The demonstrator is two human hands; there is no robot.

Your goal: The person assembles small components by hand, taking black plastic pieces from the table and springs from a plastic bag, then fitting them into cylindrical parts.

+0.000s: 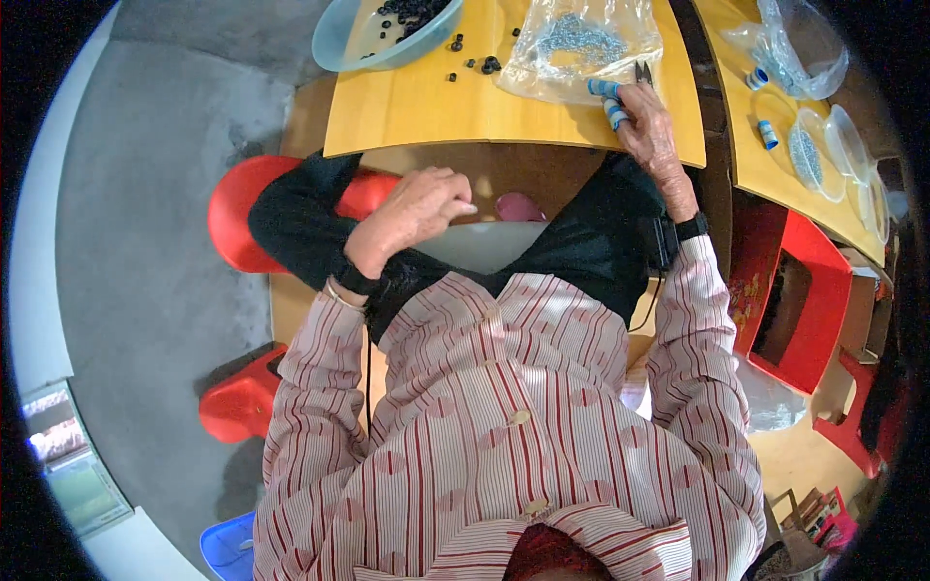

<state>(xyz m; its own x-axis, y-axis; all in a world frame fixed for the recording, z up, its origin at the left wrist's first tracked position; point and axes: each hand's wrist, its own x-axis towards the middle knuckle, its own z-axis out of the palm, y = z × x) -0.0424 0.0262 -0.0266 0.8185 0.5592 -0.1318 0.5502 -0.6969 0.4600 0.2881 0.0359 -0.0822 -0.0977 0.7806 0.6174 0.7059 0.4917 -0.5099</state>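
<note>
My right hand (647, 131) rests at the front edge of the yellow table, its fingers curled. Just past its knuckles, two narrow points of a dark metal tool (642, 74) stick out; most of it is hidden by the hand. Blue-and-white banded pieces (603, 88) sit at the fingers, either wraps on them or grips of the tool; I cannot tell which. Under the tool's points lies a clear plastic bag (542, 73) with small silvery-blue parts (581, 41). Above my lap, my left hand (417, 215) is closed, thumb against curled fingers; anything inside is hidden.
A light blue basin (334, 41) holds small black parts, with several more (490, 65) loose on the yellow table (417, 111). Another table (741, 160) at right carries banded blue-and-white pieces (767, 135), plastic bags and clear dishes (806, 155). Red stools (237, 213) stand around.
</note>
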